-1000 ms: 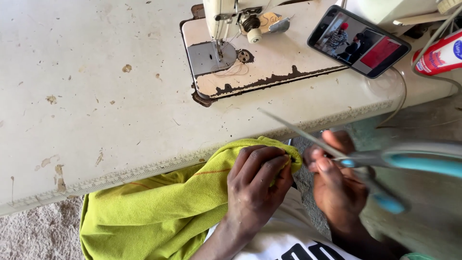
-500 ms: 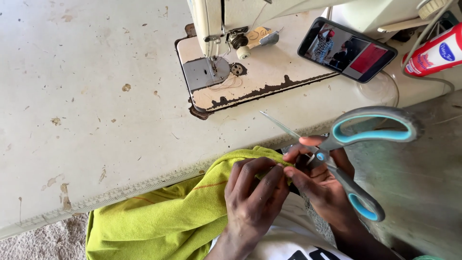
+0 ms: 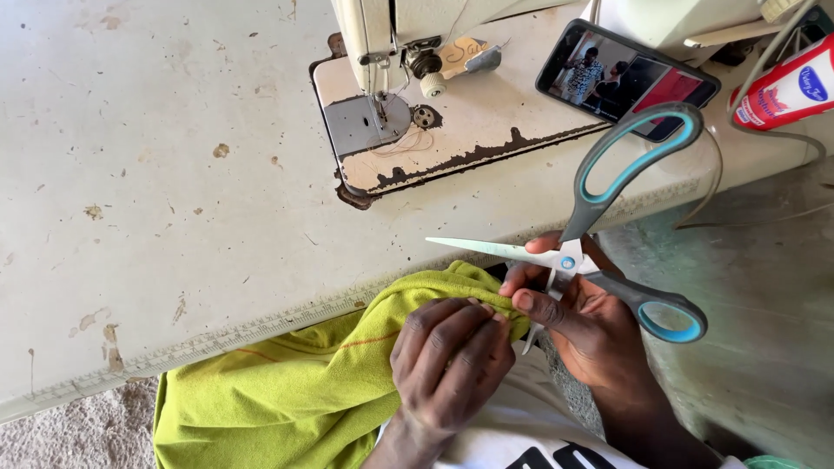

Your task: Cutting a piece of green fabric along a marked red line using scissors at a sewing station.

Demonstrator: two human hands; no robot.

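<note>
I keep my left hand (image 3: 452, 360) pinching the green cloth (image 3: 295, 391) at its folded edge below the surface (image 3: 130, 174), and my right hand's (image 3: 586, 326) grip, pinching cloth with the gaping scissors (image 3: 608, 226) resting unthreaded, should steady first.

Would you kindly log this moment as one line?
left hand: pinching green cloth | right hand: holding scissors, blades open | sewing machine: on table

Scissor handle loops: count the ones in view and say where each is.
2. The upper grey-and-teal plastic loop stands over the table edge beside the phone; the lower loop juts right of the right hand. None hidden.
</note>
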